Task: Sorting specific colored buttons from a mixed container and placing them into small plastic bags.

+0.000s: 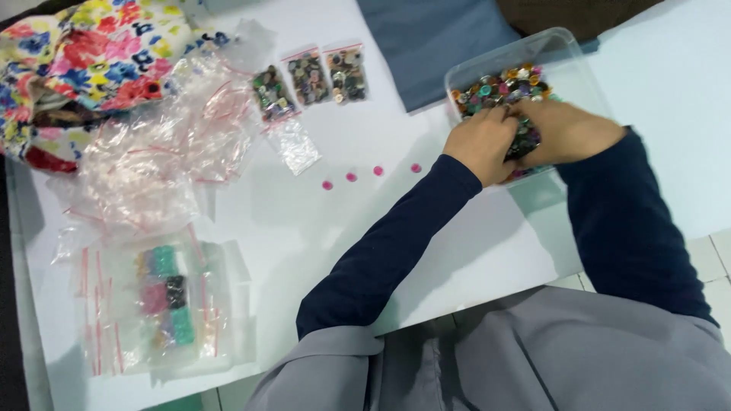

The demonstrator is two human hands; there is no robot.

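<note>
Both my hands reach into a clear plastic box (563, 47) filled with mixed coloured buttons (499, 84) at the upper right of the white table. My left hand (480, 143) lies with its fingers curled down among the buttons. My right hand (567, 131) is beside it, fingers buried in the same pile. Whether either hand grips buttons is hidden. Several loose pink buttons (378, 170) lie in a row on the table to the left of my left hand.
Three small zip bags filled with buttons (310, 78) lie at the top middle, with an empty bag (295, 146) below them. A heap of empty clear bags (152, 152) and bagged coloured buttons (169, 295) occupy the left. Floral fabric (84, 53) lies top left, blue cloth (434, 42) top middle.
</note>
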